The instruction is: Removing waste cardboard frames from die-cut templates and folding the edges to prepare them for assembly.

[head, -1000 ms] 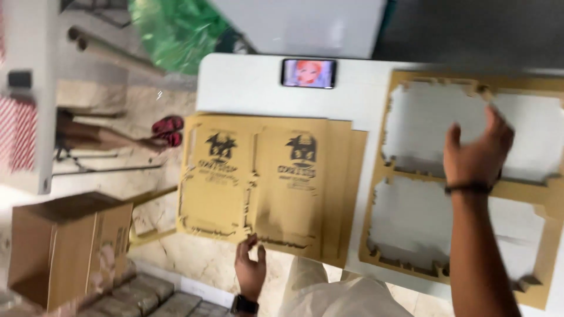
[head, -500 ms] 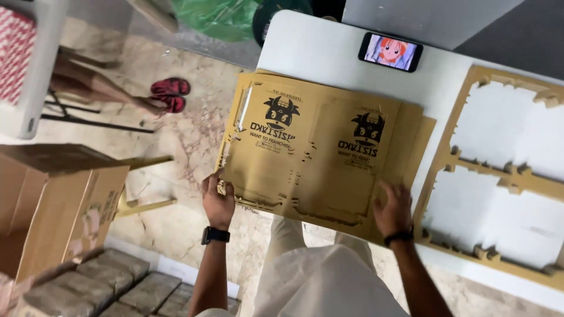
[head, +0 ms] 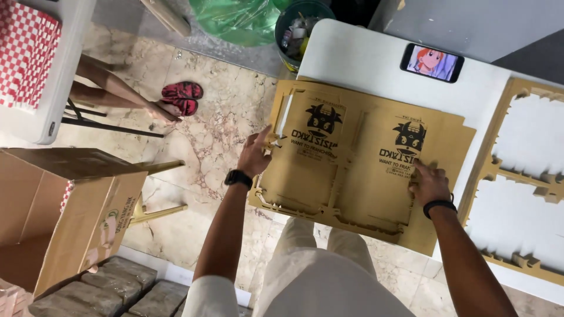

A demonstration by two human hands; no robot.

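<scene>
A stack of flat, die-cut brown cardboard sheets (head: 358, 170), each printed with two black cartoon logos, lies on the near-left part of a white table (head: 364, 64), its left and near edges overhanging the table's corner above the floor. The left hand (head: 257, 154), with a black watch on its wrist, is at the stack's left edge: the fingers are loosely curled and the fingertips pinch at a small tab of the top sheet, though how firmly cannot be told. The right hand (head: 429, 183), with a black band on its wrist, lies palm down and mostly flat on the right part of the stack, fingers spread and pressing on the card, gripping nothing. Right of the stack, and touching or nearly touching its edge, lies a brown cardboard frame of leftover trim (head: 499, 170) with large empty openings that show the table through them. Beyond the stack, toward the far side of the table, a smartphone (head: 432, 62) lies flat with a bright cartoon picture on its screen. Left of the stack, past the table's edge, is a marble floor (head: 217, 111) with a pair of red sandals (head: 182, 97), a dark bin (head: 299, 29) of rubbish next to a green plastic bag (head: 241, 20) by the table's far-left corner, and, well apart to the near left, an open brown carton (head: 70, 211).
</scene>
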